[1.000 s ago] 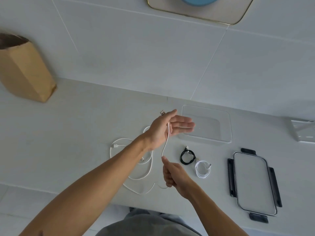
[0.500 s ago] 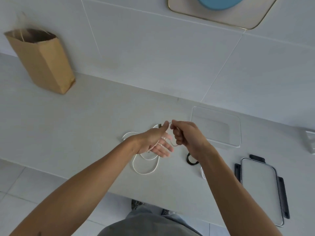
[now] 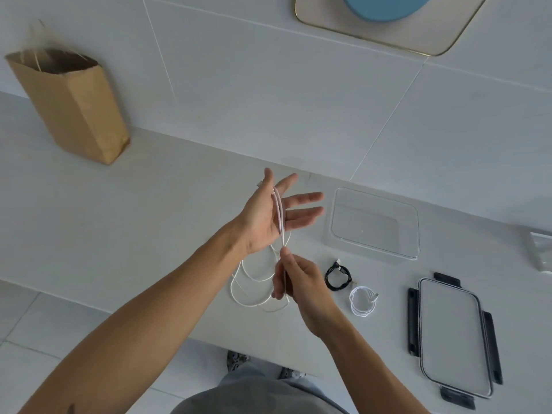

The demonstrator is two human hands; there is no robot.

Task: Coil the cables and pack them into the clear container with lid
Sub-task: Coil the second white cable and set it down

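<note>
Nearest the camera, the right hand [image 3: 294, 282] has its grip pinched on the long white cable [image 3: 254, 286], thumb and fingertips closed around the strand just below the other palm, feeding it upward. Just beyond, the left hand [image 3: 268, 218] is raised palm-open with fingers spread; two strands run across the palm from the notch beside the thumb down to its heel, so it serves as the form for winding rather than clamping anything. The rest of that cable hangs from the hands and lies in loose loops on the counter [image 3: 149, 234]. To do this step well, I judge that the right hand should keep light, even tension, lay each turn beside the last, and let the slack rise without snagging its own loops. To the right lie a coiled black cable [image 3: 338, 274] and a small coiled white cable [image 3: 363, 300], both apparently ready to pack. The lid [image 3: 452, 336] rests flat near the counter's edge. Farther back, the clear container [image 3: 375, 224] stands open and appears empty, within easy reach.
</note>
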